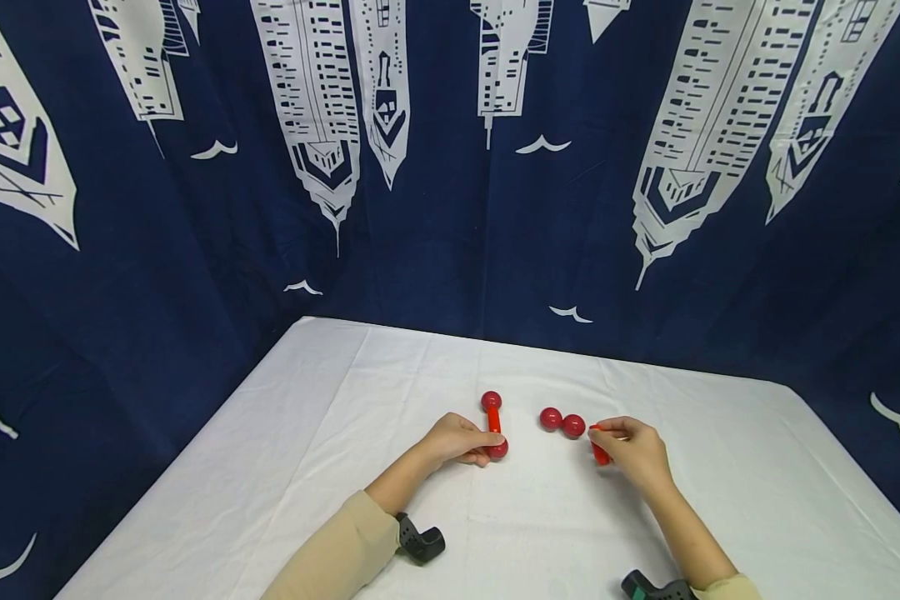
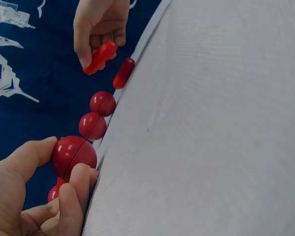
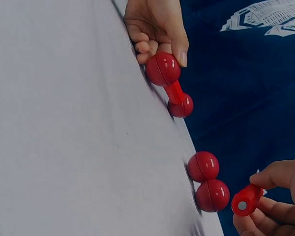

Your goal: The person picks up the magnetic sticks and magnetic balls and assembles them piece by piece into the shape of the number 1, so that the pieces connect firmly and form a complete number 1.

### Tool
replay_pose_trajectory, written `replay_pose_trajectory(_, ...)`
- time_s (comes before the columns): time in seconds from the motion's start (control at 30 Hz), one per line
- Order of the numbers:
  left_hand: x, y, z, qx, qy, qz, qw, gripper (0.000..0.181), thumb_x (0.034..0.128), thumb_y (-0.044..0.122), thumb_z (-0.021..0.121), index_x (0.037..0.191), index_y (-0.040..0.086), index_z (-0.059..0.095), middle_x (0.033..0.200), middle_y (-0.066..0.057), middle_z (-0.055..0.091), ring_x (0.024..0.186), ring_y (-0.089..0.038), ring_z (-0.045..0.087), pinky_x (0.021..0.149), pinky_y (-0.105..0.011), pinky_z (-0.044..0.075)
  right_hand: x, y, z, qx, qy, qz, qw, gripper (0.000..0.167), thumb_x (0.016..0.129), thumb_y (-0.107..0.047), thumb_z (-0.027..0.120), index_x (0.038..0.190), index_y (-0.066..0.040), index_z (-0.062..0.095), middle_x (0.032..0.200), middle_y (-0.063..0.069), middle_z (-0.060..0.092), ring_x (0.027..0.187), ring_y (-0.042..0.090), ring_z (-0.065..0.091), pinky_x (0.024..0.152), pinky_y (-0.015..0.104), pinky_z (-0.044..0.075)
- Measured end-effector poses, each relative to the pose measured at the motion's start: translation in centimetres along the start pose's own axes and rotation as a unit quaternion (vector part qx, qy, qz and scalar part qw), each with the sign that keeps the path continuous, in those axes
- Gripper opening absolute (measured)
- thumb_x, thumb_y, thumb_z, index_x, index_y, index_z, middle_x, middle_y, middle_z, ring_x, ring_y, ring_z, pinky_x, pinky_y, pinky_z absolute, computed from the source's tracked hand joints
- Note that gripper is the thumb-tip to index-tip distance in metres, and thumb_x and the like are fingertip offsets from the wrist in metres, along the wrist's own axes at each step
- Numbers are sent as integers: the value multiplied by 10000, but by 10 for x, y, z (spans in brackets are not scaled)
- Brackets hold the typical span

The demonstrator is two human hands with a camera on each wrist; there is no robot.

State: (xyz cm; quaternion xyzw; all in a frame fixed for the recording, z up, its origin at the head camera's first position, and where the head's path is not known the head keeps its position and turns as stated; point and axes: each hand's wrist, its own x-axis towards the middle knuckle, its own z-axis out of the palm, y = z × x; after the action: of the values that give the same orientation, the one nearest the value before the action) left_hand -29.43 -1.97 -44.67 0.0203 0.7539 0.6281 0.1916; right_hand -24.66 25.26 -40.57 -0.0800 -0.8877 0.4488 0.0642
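My left hand [image 1: 450, 439] pinches the near ball [image 3: 162, 69] of a dumbbell shape: two shiny red balls with a short red rod [image 1: 494, 420] between them, resting on the table. The far ball [image 1: 491, 401] points away from me. In my right hand [image 1: 637, 457] is another short red rod [image 3: 248, 199], gripped between thumb and fingers, with a round silvery disc on its end. A further red rod [image 2: 123, 73] lies below that hand on the table. Two loose red balls [image 1: 551, 418] touch each other between the hands, just left of the right hand.
A white cloth covers the table [image 1: 390, 367]. Behind it hangs a dark blue curtain [image 1: 435, 250] with white building prints. Black wrist devices [image 1: 422, 543] sit at both of the person's beige sleeves [image 1: 341, 546].
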Motion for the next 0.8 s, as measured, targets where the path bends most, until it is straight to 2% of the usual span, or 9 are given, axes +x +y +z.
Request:
replay_pose_trajectory(0.23, -1, 2, 0, -19, 1, -7, 10000, 285, 808, 226, 812, 750, -13, 669, 557, -64, 641, 452, -49, 602, 446, -79, 426, -3, -7, 11, 265, -254, 104, 9993, 359, 904, -247, 692, 1093, 52, 633, 832, 54, 644, 692, 161, 589, 600, 270, 507)
replay_pose_trajectory(0.5, -2, 1, 0, -89, 7, -15, 10000, 274, 807, 209, 812, 756, -19, 669, 550, -63, 636, 446, -50, 598, 443, -82, 432, -9, -14, 25, 394, -371, -88, 9985, 286, 880, -190, 707, 1049, 35, 656, 835, 48, 649, 712, 158, 598, 623, 278, 534)
replay_pose_trajectory(0.7, -2, 2, 1, -28, 27, 28, 10000, 278, 811, 218, 809, 739, -14, 673, 546, -59, 634, 445, -44, 594, 442, -78, 425, -12, -19, 35, 666, -486, -231, 9963, 251, 869, -159, 721, 1014, 38, 666, 828, 48, 654, 665, 166, 621, 614, 296, 563)
replay_pose_trajectory(0.8, -2, 2, 1, 8, 54, 39, 10000, 278, 813, 218, 807, 743, -16, 675, 549, -57, 635, 445, -41, 591, 445, -74, 421, -13, -22, 41, 621, -506, -218, 9965, 251, 866, -172, 728, 1010, 26, 673, 840, 57, 658, 660, 175, 614, 618, 297, 555)
